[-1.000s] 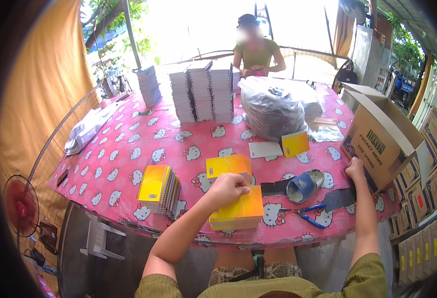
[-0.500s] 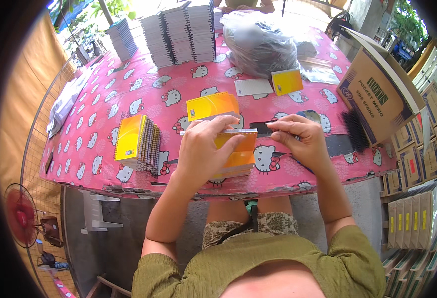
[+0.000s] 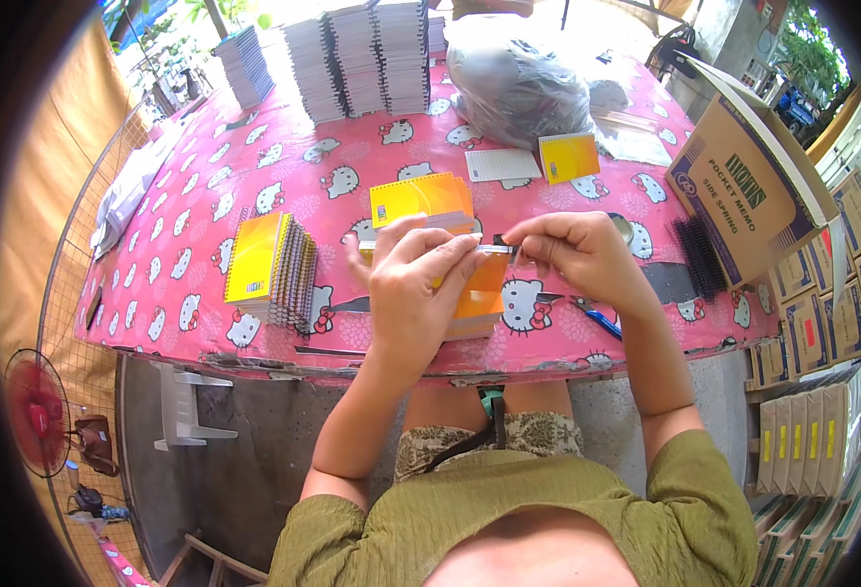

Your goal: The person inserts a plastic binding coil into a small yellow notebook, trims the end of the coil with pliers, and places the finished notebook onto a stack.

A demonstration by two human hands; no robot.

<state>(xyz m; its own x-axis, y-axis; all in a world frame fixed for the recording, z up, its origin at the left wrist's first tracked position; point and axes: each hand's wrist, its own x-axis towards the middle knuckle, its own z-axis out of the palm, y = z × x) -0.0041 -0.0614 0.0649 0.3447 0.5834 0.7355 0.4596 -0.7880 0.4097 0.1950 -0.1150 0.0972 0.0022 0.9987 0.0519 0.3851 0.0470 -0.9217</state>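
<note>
My left hand (image 3: 416,284) grips a small notepad (image 3: 487,272) with a yellow-orange cover above the table's near edge. The pad's bound edge points away from me, and my fingers hide much of it. At its right end my right hand (image 3: 582,256) pinches something thin and dark, too small to make out. More orange pads (image 3: 474,328) lie beneath the held one. Just beyond stands a stack of yellow-orange pads (image 3: 419,198). To the left rises a pile of spiral-bound yellow pads (image 3: 257,256). Blue-handled pliers (image 3: 598,318) rest near my right wrist.
A pink patterned cloth (image 3: 186,245) covers the table. Tall stacks of bound notebooks (image 3: 352,64) and a filled plastic bag (image 3: 518,83) stand at the back. On the right are black coils (image 3: 699,256) and an open carton (image 3: 743,181). A white stool (image 3: 191,406) stands below left.
My right hand has moved left to the pad's right end. My left hand's fingers have shifted along the pad's top edge. The pliers now show more fully.
</note>
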